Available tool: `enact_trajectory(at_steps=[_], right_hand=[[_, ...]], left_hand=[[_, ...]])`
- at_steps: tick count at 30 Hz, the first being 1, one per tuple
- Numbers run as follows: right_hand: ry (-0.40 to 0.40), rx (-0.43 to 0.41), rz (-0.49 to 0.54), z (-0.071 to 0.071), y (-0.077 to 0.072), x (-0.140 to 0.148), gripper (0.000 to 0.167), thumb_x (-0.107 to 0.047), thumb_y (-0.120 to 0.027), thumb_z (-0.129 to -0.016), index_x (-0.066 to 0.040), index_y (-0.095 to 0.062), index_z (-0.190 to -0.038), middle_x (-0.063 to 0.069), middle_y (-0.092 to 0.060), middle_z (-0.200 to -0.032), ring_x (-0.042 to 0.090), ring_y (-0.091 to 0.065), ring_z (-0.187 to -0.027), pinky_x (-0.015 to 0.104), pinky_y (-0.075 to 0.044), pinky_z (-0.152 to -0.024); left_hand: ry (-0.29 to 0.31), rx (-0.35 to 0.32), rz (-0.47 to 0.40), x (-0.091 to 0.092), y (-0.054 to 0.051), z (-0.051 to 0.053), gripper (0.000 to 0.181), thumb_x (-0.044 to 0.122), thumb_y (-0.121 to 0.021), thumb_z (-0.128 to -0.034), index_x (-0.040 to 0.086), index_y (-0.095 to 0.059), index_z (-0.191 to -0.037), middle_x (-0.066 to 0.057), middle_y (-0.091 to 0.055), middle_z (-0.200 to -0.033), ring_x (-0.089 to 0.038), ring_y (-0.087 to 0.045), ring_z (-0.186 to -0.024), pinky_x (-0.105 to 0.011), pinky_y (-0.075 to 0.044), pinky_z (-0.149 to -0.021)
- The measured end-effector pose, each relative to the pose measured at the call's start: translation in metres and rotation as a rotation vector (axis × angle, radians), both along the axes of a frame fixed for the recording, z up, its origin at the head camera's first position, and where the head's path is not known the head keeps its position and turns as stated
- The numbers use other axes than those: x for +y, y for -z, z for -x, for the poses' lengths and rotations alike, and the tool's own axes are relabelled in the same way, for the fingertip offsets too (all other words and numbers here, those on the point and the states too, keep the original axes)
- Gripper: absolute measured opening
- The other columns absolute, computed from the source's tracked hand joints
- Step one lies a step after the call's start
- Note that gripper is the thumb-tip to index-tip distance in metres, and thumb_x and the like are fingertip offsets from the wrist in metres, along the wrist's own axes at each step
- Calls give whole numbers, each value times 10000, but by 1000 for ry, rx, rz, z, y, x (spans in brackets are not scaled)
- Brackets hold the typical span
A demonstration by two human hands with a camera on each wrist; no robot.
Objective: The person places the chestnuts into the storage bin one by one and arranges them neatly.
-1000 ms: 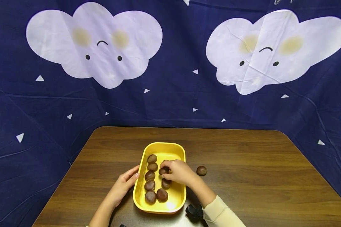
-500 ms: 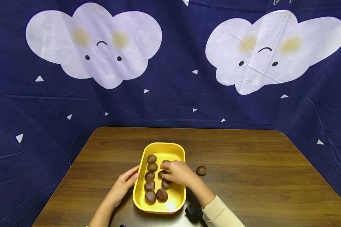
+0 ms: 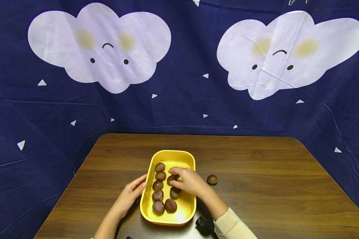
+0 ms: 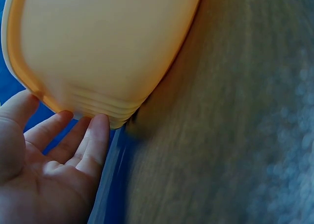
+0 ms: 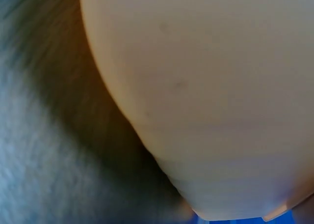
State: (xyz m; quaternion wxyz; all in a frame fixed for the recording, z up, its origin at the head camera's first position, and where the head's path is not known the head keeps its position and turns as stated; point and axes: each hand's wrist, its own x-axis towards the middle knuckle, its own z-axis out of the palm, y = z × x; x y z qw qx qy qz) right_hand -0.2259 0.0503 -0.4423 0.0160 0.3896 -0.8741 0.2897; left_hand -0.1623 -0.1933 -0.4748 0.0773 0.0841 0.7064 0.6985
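Note:
In the head view a yellow tray [image 3: 143, 212] stands on the table with several brown chestnuts in it. Five form a column along its left side, down to the front chestnut [image 3: 158, 207]. A shorter right column has a chestnut [image 3: 171, 205] at the front and another [image 3: 175, 192] behind it. My right hand [image 3: 188, 181] reaches in over the right wall, thumb and fingers curled about a chestnut [image 3: 172, 180]; they partly cover it. My left hand [image 3: 128, 196] rests with extended fingertips and thumb against the tray's left wall. The left wrist view shows this contact on the tray's outside [image 4: 108, 47].
A loose chestnut [image 3: 212, 180] lies on the wooden table [image 3: 257, 186], right of the tray. A black device [image 3: 204, 225] sits near the right sleeve [image 3: 233, 225]. Behind the table hangs a dark blue cloth [image 3: 185, 99] with clouds. The right wrist view is mostly the tray's outer wall [image 5: 206, 86].
My right hand shifts slightly within the tray, and the chestnut at its fingers moves a little nearer and then back away from me. The left hand and tray stay still.

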Motion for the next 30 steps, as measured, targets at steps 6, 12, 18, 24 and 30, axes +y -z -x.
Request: enact_trajectory(at_steps=[6, 12, 18, 24, 30], right_hand=[[0, -3, 47, 0, -1, 2, 367, -235, -611, -862, -47, -564, -1173, 43, -592, -1138, 163, -563, -1000, 284, -426, -879], [24, 23, 125, -1, 0, 7, 389, -263, -617, -858, -76, -552, -1192, 35, -578, -1166, 158, -517, -1080, 300, -400, -915], [44, 79, 212, -1, 1, 15, 458, -291, -633, -846, -70, -519, -1231, 51, -556, -1206, 158, -495, -1116, 308, -387, -932], [63, 121, 285, 3, 0, 26, 486, -283, -654, -832, -61, -509, -1239, 66, -561, -1196, 175, -506, -1102, 339, -409, -910], [70, 145, 328, 7, 2, 38, 489, -263, -657, -831, -39, -504, -1238, 81, -556, -1202, 194, -501, -1112, 340, -406, -914]], left_hand=[[-5, -2, 2, 0, 0, 0, 492, 194, -468, -948, -48, -333, -1354, -247, -369, -1340, -306, -474, -1118, -268, -430, -862], [-11, 0, 4, 0, 1, 0, 488, 188, -469, -947, -50, -336, -1352, -244, -370, -1340, -296, -474, -1118, -252, -430, -855], [-15, -3, 8, 0, 1, 0, 490, 192, -470, -947, -47, -336, -1354, -240, -367, -1344, -298, -472, -1120, -258, -428, -858], [-8, -3, 0, 0, 2, 1, 490, 195, -466, -949, -44, -334, -1356, -242, -360, -1348, -319, -465, -1125, -280, -426, -870], [0, 0, -4, 0, 2, 1, 492, 195, -462, -950, -47, -327, -1358, -245, -352, -1352, -319, -459, -1133, -287, -423, -879]])
